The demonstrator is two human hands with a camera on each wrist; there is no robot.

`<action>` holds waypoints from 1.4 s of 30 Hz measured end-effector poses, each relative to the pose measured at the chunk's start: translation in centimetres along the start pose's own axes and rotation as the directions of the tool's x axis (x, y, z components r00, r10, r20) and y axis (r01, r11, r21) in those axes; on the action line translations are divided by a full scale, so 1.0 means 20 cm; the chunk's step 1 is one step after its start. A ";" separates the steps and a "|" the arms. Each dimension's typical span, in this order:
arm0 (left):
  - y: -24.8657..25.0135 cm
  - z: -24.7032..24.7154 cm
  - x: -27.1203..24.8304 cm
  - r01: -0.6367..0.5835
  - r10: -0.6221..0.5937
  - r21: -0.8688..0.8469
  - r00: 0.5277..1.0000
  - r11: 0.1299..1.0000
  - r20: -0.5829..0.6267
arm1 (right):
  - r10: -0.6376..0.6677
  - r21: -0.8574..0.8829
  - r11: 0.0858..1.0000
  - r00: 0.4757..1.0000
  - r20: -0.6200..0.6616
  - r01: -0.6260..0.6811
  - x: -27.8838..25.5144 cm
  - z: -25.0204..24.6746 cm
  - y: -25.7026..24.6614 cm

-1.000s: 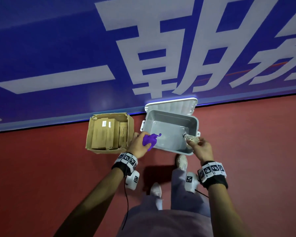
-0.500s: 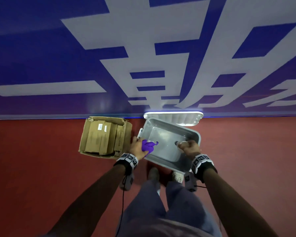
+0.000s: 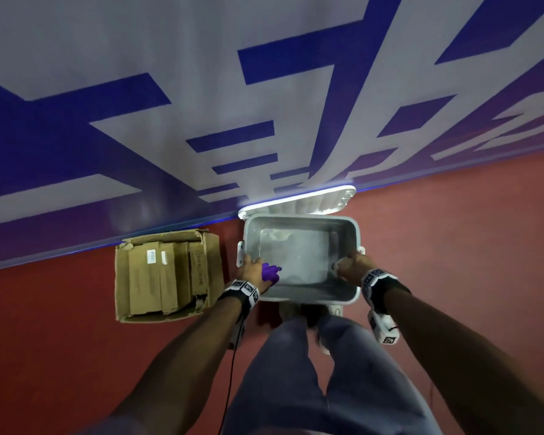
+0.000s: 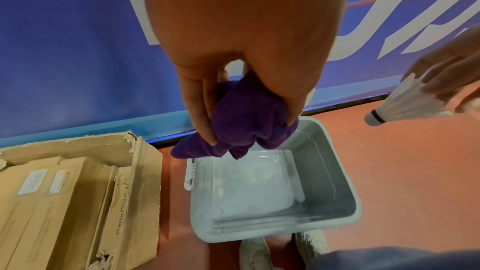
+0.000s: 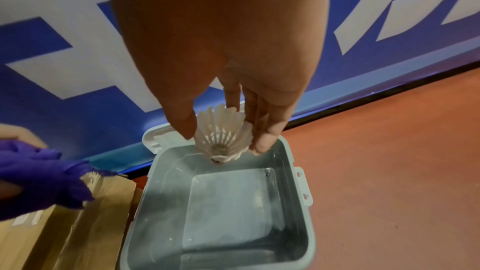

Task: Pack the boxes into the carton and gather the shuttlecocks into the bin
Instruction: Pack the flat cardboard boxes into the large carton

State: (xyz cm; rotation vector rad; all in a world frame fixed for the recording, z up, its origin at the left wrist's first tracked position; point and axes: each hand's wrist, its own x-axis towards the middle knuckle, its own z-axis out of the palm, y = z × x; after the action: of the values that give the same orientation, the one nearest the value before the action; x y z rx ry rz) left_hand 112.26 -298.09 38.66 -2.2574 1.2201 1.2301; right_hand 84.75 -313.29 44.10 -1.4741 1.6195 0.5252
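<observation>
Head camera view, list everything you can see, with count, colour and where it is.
Bin: one, grey, on the floor by the wall, lid open.
Carton: one, brown, left of the bin.
Boxes: several, brown, inside the carton.
White shuttlecock: one, over the bin.
Purple cloth: one, bunched, over the bin's left edge.
Wall banner: blue and white.
Floor: red.
Left hand: grips the cloth.
Right hand: holds the shuttlecock.
</observation>
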 end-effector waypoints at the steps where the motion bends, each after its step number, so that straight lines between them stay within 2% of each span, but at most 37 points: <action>1: -0.01 0.02 0.06 0.007 -0.007 0.003 1.000 1.000 -0.007 | -0.014 -0.021 1.000 1.000 0.010 0.014 -0.02 -0.01 -0.03; 3: 0.00 -0.02 0.08 -0.015 0.015 0.018 1.000 1.000 -0.023 | -0.022 -0.053 0.998 0.999 0.028 0.023 -0.01 -0.01 -0.06; 6: 0.10 -0.22 -0.07 -0.023 0.023 0.003 1.000 1.000 -0.004 | -0.037 -0.092 0.995 0.999 0.037 0.040 0.08 0.02 -0.06; 11: 0.14 -0.20 0.03 -0.034 0.033 -0.023 0.999 0.999 -0.022 | -0.045 -0.140 0.989 0.997 0.055 0.052 0.22 0.03 -0.11; 15: 0.20 -0.22 0.03 0.006 -0.006 -0.004 1.000 1.000 0.022 | -0.079 -0.230 0.968 0.992 0.100 0.100 0.26 -0.03 -0.11; 18: 0.25 -0.28 -0.04 0.018 -0.022 -0.109 0.999 0.994 -0.032 | -0.111 -0.294 0.947 0.991 0.075 0.128 0.21 -0.10 -0.13; 21: 0.34 -0.41 -0.19 -0.013 -0.022 -0.272 0.992 0.962 -0.126 | -0.198 -0.208 0.956 0.978 0.061 0.206 0.10 -0.24 -0.24; 25: 0.46 -0.65 -0.45 -0.081 -0.064 -0.475 0.957 0.876 -0.283 | -0.254 0.042 0.967 0.966 0.042 0.253 -0.10 -0.51 -0.44; 28: 0.53 -0.87 -0.72 -0.236 -0.050 -0.558 0.892 0.796 -0.449 | -0.351 0.193 0.914 0.934 -0.062 0.356 -0.33 -0.73 -0.55; 31: 0.60 -1.10 -1.02 -0.410 0.020 -0.525 0.802 0.746 -0.597 | -0.466 0.220 0.842 0.869 -0.164 0.493 -0.62 -0.97 -0.63; 35: 0.69 -1.38 -1.40 -0.600 0.114 -0.424 0.656 0.679 -0.746 | -0.611 0.164 0.725 0.735 -0.295 0.669 -1.02 -1.23 -0.69; 38: 0.75 -1.55 -1.62 -0.726 0.177 -0.295 0.497 0.621 -0.850 | -0.676 0.113 0.639 0.625 -0.389 0.761 -1.27 -1.35 -0.69; 39: 0.76 -1.59 -1.67 -0.754 0.209 -0.241 0.448 0.612 -0.869 | -0.684 0.107 0.617 0.599 -0.415 0.779 -1.34 -1.38 -0.69; 42: 0.79 -1.69 -1.77 -0.815 0.298 -0.134 0.352 0.563 -0.887 | -0.655 0.102 0.599 0.559 -0.509 0.794 -1.51 -1.43 -0.68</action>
State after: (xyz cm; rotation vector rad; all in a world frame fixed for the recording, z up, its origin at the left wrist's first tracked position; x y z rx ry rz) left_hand 108.43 -308.50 88.97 -3.1323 2.5300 0.7482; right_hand 86.66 -320.85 87.27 -1.9058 1.1128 -0.5756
